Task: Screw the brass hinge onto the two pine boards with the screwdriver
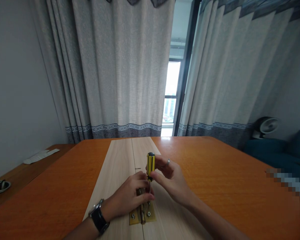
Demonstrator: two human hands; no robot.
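A yellow and black screwdriver (151, 164) stands upright over a brass hinge (150, 217), its handle between the thumb and fingers of my right hand (173, 178). My left hand (131, 193) reaches across the hinge with bent fingers, thumb and fingertips closed around the lower end of the screwdriver shaft. What those fingers pinch there is too small to make out. Screw heads show in the near part of the hinge, one on each leaf. The hinge lies along the seam between two pale wooden boards (120, 160); its far part is hidden by my left hand.
The boards rest on an orange-brown wooden table (205, 166). On a side surface at left lie a white strip (41, 156) and a small roundish object (0, 186). Grey curtains (140, 66) hang behind. A fan (266, 126) and a teal sofa (270, 146) stand at right.
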